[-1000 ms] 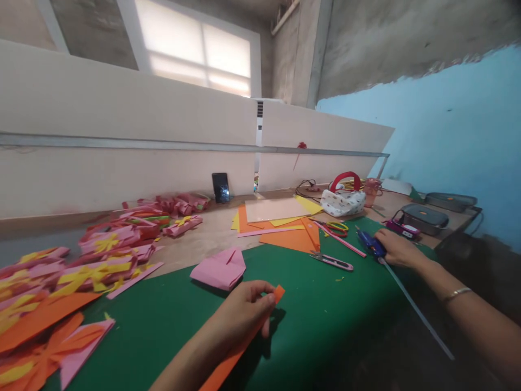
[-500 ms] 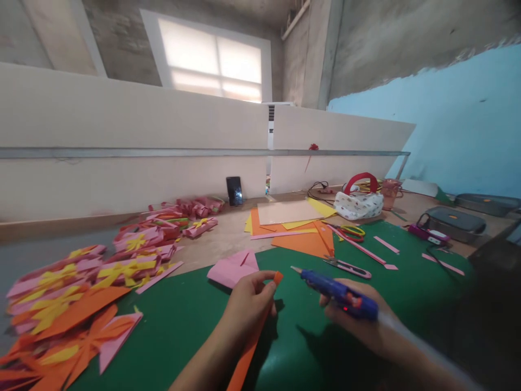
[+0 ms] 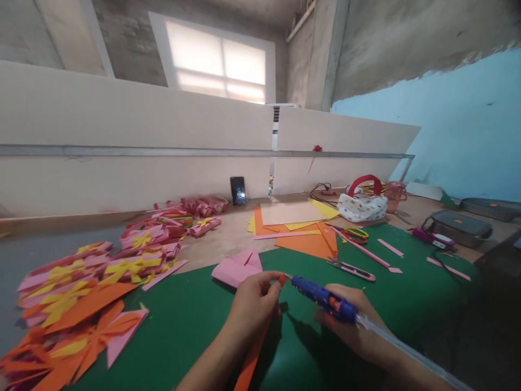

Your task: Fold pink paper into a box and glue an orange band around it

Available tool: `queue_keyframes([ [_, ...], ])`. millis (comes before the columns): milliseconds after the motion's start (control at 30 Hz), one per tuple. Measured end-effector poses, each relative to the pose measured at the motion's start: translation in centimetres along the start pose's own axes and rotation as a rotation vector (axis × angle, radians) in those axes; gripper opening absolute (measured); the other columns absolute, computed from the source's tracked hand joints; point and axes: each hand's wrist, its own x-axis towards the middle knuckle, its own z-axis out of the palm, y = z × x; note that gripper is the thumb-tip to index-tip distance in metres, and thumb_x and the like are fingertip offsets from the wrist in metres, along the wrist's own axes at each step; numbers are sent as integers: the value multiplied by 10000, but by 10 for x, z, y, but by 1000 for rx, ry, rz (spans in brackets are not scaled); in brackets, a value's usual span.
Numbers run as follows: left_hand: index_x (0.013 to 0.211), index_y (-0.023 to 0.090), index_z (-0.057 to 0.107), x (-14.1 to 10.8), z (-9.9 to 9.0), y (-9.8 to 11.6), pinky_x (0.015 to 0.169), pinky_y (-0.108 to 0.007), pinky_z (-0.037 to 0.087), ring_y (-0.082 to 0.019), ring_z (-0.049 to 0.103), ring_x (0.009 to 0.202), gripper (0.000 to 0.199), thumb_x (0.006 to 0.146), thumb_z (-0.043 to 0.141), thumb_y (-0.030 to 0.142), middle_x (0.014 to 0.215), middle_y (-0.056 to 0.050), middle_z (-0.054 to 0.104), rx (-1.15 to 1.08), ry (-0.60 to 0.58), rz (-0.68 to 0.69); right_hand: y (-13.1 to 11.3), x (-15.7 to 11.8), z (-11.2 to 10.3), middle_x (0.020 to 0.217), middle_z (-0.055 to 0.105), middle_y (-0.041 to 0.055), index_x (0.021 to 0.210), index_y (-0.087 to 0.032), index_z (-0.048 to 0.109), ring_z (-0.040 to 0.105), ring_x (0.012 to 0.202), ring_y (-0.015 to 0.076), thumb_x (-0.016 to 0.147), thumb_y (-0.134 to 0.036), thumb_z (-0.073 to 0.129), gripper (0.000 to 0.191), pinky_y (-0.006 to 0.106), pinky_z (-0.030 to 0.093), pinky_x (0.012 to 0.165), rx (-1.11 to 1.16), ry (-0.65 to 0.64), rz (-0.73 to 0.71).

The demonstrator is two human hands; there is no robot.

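Between its thumb and fingers, my left hand (image 3: 256,301) pinches the top end of an orange paper strip (image 3: 253,355), which hangs down toward the bottom edge. My right hand (image 3: 352,320) is wrapped round a blue glue gun (image 3: 323,297) with a small red light and a clear glue stick out of its back. The gun's tip is at the strip's folded end, touching or nearly so. Just behind my left hand lies a folded pink paper piece (image 3: 238,267) on the green mat (image 3: 179,320).
Pink, yellow and orange paper flowers (image 3: 130,266) are heaped at left. A phone (image 3: 238,190) leans on the white panel. Orange sheets (image 3: 303,245), snips (image 3: 352,270), yellow-handled scissors (image 3: 356,234), a patterned bag (image 3: 362,207) and a grey box (image 3: 459,225) lie behind and right.
The glue gun in my right hand has moved left, bringing its tip to the end of the orange strip. My left hand keeps its pinch. The whole view has shifted slightly.
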Motion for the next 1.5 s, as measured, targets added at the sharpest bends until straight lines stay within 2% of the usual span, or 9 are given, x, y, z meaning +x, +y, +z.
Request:
queue_keyframes([
  [267, 1041, 119, 654, -2, -1, 3, 437, -223, 353, -115, 458, 400, 386, 784, 514, 371, 413, 38, 511, 45, -2, 12, -2, -1, 0, 592, 494, -26, 596, -192, 436, 433, 554, 118, 767, -354, 549, 262, 228, 303, 534, -55, -16, 28],
  [533, 1007, 123, 666, -1, -2, 0, 440, -225, 352, -116, 477, 415, 356, 787, 515, 358, 440, 42, 507, 29, -23, 33, 3, -2, -2, 592, 527, -9, 597, -198, 444, 441, 542, 126, 791, -448, 499, 322, 236, 281, 522, -183, -34, 36],
  [733, 1008, 126, 663, -1, 0, 0, 437, -220, 337, -104, 467, 407, 330, 775, 527, 316, 463, 45, 503, -19, -50, -10, -4, 0, -4, 606, 544, -11, 602, -198, 460, 451, 552, 128, 774, -474, 534, 333, 233, 277, 526, -183, -10, 19],
  [967, 1009, 126, 660, -2, -1, 2, 420, -211, 282, -98, 441, 389, 350, 766, 546, 351, 420, 48, 479, -69, -40, -69, 5, -6, -2, 565, 496, -17, 582, -198, 425, 404, 510, 119, 790, -512, 491, 382, 238, 243, 503, -213, 1, -32],
  [1267, 981, 122, 668, -6, 4, 5, 436, -222, 267, -96, 422, 397, 342, 751, 561, 351, 429, 53, 462, -123, -24, -90, -1, -3, -6, 600, 546, 2, 582, -201, 455, 457, 545, 134, 789, -511, 481, 374, 243, 262, 515, -220, -20, -19],
  [1367, 983, 112, 661, -7, 4, 6, 444, -220, 255, -89, 428, 410, 323, 755, 553, 314, 465, 49, 469, -144, -43, -82, 1, -4, -6, 593, 534, -7, 584, -199, 442, 448, 539, 128, 779, -492, 512, 359, 240, 255, 512, -233, -21, -14],
  [1500, 993, 95, 649, -7, 3, 6, 439, -224, 220, -83, 393, 401, 363, 769, 544, 360, 459, 46, 466, -150, -67, -98, 6, -7, -7, 598, 537, -9, 598, -197, 448, 461, 544, 126, 791, -467, 509, 337, 237, 274, 524, -241, -50, -11],
])
